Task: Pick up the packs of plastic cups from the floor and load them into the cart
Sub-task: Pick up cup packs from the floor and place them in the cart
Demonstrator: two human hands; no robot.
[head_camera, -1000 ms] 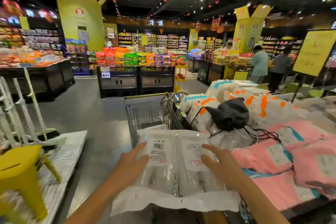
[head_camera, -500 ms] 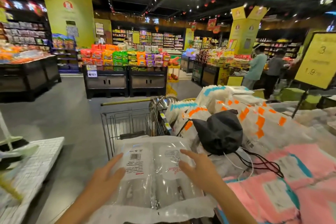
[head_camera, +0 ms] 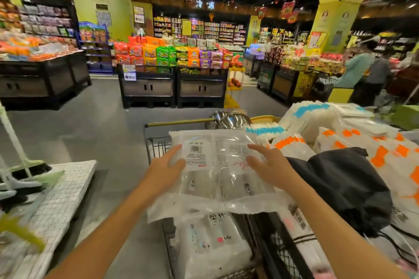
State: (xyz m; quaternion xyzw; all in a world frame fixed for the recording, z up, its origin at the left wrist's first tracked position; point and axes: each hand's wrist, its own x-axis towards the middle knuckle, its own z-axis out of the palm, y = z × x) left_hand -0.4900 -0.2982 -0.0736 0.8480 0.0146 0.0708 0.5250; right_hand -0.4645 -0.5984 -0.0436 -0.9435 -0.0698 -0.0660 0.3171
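A clear plastic pack of cups (head_camera: 217, 172) with white printed labels is held flat between both hands above the wire cart (head_camera: 156, 145). My left hand (head_camera: 166, 171) grips its left edge and my right hand (head_camera: 267, 166) presses on its right side. Below it, inside the cart basket, lies another pack of cups (head_camera: 210, 242). The cart's yellow handle bar (head_camera: 179, 123) runs across the far end.
A display table to the right holds white packs with orange and blue marks (head_camera: 340, 142) and a black bag (head_camera: 344, 186). Steel bowls (head_camera: 229, 120) sit beyond the cart. A white grid platform (head_camera: 61, 192) lies at left. Two people (head_camera: 365, 75) stand far right.
The pack in my hands has moved forward and up over the cart basket. The view has tilted down, so a second pack lying inside the cart shows.
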